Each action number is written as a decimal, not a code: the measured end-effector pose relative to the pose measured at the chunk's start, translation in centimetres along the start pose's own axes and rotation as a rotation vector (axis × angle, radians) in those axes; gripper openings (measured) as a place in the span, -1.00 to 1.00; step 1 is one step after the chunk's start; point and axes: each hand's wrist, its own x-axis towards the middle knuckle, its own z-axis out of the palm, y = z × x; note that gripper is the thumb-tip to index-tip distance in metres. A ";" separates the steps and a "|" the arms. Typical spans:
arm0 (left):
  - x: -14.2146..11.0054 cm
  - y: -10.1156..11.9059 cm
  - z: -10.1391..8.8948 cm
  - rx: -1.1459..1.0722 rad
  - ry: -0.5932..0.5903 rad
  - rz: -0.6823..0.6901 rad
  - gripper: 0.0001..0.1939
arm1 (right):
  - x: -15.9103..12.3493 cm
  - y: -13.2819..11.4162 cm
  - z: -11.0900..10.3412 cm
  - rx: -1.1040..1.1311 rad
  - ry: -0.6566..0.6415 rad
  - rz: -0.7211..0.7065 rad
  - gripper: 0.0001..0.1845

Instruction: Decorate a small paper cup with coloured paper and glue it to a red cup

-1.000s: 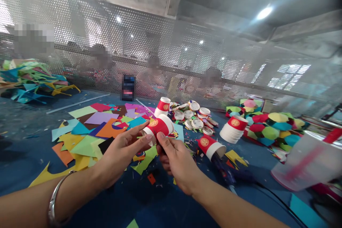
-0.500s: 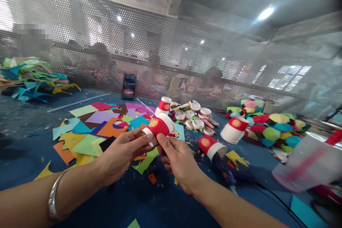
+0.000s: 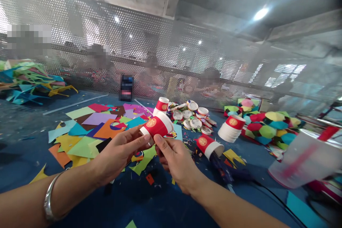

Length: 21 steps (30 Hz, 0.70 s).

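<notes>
A red and white paper cup (image 3: pixel 157 125) with a gold emblem lies on its side in the air, held between both hands over the blue table (image 3: pixel 149 203). My left hand (image 3: pixel 120 153) grips its base end with thumb and fingers. My right hand (image 3: pixel 173 160) pinches the cup from below with its thumb up against the red band; the other fingers are curled under. A silver bracelet (image 3: pixel 49 199) sits on my left wrist.
Coloured paper scraps (image 3: pixel 88 131) cover the table at left. Behind the hands are another upright cup (image 3: pixel 161 105), cut cup bottoms (image 3: pixel 191 117), a cup stack (image 3: pixel 231 128), a fallen cup (image 3: pixel 210 146), coloured paper balls (image 3: pixel 267 126), a clear plastic container (image 3: pixel 304 164) and a perforated metal screen (image 3: pixel 133 42).
Both hands and the cup have stayed together, shifting only slightly left and down in view as the head moved. The grip looks the same.
</notes>
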 end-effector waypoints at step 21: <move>-0.1 0.6 0.3 0.152 -0.014 0.076 -0.57 | -0.2 0.1 0.1 -0.015 0.006 -0.031 -0.41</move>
